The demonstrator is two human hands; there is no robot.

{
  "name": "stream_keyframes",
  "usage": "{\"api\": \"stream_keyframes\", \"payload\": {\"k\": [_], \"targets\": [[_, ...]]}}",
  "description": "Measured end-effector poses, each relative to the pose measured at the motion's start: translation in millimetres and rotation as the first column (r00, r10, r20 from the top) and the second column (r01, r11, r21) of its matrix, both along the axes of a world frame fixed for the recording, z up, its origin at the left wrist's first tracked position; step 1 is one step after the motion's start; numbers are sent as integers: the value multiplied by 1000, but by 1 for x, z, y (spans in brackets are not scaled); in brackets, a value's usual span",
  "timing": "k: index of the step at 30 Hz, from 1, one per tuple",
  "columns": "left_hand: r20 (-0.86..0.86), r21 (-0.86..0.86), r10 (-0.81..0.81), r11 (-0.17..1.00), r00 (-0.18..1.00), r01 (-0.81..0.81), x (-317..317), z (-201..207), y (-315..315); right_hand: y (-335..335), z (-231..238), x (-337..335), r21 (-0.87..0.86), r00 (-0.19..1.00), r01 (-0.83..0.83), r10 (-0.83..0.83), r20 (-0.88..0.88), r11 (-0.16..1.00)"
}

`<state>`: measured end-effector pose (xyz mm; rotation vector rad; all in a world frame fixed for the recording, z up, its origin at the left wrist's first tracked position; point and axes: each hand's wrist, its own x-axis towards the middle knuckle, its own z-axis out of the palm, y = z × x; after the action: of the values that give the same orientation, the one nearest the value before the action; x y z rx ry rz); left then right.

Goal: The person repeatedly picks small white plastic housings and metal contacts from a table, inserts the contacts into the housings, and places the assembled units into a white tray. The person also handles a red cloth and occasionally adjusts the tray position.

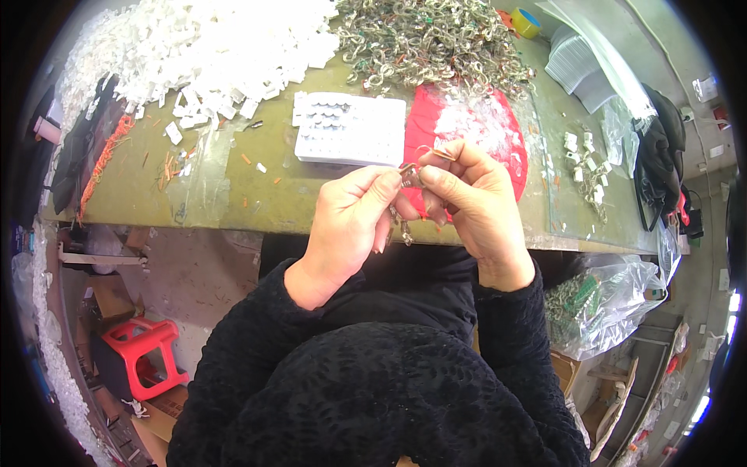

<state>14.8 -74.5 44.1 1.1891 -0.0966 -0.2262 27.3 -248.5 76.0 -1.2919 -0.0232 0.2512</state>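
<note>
Above the table's front edge, my left hand (348, 216) and my right hand (484, 204) meet with fingertips pinched. Between them is a small clear-and-metal piece (409, 177), too small to make out fully. A thin coppery strip (442, 154) sticks out at my right thumb and forefinger. From below the left fingers dangles a little chain-like metal piece (405, 232). Behind the hands lies a red sheet (510, 159) with clear-whitish bits scattered over it. Left of the sheet is a white flat box (354, 132) with rows of dark curved marks on top.
A heap of small white plastic pieces (226, 47) covers the back left. Tangled clear-and-metal pieces (436, 43) are piled at the back centre. Orange cord (105, 167) lies left; white-tipped pieces (587, 167) lie right. A clear bag (611, 303) hangs low right. A red stool (148, 358) stands lower left.
</note>
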Motion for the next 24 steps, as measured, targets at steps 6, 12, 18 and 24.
{"api": "stream_keyframes", "payload": {"k": [6,12,18,24], "targets": [[26,7,44,999,999,-44,-2,-5,-4,2,3,-2,12,991,-47,48,-127,999],[259,266,13,960,966,-84,-1,-7,1,-3,-3,-2,212,959,-83,136,-249,974],[644,432,-16,833,765,-346,7,-15,6,-8,-5,0,374,910,-170,291,-294,912],[528,448,23,842,849,-301,4,-12,4,-9,8,-6,285,926,-121,212,-313,951]]}}
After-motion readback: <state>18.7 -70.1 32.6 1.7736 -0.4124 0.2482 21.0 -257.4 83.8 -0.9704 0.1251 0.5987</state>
